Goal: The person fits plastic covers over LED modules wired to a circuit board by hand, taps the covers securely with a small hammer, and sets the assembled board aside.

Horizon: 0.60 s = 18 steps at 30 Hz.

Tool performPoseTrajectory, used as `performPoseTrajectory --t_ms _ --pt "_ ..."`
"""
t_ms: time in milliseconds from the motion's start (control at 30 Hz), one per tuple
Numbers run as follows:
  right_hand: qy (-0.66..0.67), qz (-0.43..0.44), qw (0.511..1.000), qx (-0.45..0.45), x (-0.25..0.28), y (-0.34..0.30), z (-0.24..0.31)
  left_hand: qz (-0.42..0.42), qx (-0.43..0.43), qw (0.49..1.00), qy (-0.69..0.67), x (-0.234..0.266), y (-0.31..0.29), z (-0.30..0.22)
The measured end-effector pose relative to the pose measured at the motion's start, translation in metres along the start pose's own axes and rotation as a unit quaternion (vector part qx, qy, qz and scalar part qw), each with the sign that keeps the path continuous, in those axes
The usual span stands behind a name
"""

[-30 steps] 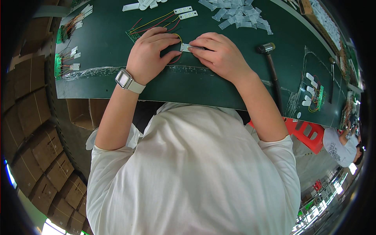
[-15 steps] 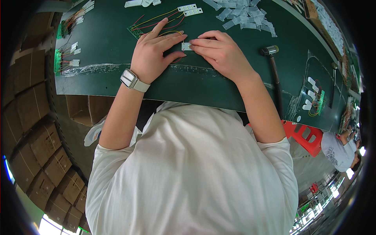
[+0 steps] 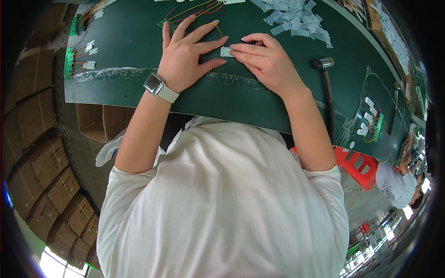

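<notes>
- Counter (image 3: 125,41), dark green, runs across the view before me, with strips of clear tape stuck along its surface.
- Brown cartons (image 3: 32,111) stand stacked on my left, beyond the counter's end.
- Red plastic stool (image 3: 358,173) shows past the front edge, by my right elbow.
- Rubber-headed hammer (image 3: 328,92) lies to the right of my right forearm, its handle pointing back toward me.
- Clear plastic pieces (image 3: 296,21) form a loose heap at the far side, ahead of my right hand.
- Left grip (image 3: 185,53) is open, fingers fanned low over the counter; its index tip and thumb sit just beside the small white board.
- Right grip (image 3: 269,58) is closed at the fingertips on that board's right end.
- Green circuit board (image 3: 379,127) with wired white tabs lies at the far right.
- Smartwatch (image 3: 153,83) with a pale strap circles my left wrist.
- White LED board (image 3: 225,52) lies between my hands, at the counter.
- Yellow wire (image 3: 219,30) arches from it toward my left fingers.
</notes>
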State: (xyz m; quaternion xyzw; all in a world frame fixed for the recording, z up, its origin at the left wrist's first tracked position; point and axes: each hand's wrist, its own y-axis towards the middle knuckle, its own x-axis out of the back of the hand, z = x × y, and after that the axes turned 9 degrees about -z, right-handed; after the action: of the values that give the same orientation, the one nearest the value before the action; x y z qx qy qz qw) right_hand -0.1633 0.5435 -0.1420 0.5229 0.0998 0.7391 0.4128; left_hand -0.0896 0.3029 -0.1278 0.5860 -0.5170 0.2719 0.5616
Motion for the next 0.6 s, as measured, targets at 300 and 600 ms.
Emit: performPoseTrajectory --t_ms 300,600 --pt "0.009 0.01 1.0 -0.006 -0.003 -0.003 -0.005 0.029 0.016 0.999 0.01 0.001 0.001 0.003" --pt "-0.042 -0.014 0.999 -0.01 0.003 -0.004 -0.002 0.064 0.051 0.996 0.04 0.006 0.005 -0.007"
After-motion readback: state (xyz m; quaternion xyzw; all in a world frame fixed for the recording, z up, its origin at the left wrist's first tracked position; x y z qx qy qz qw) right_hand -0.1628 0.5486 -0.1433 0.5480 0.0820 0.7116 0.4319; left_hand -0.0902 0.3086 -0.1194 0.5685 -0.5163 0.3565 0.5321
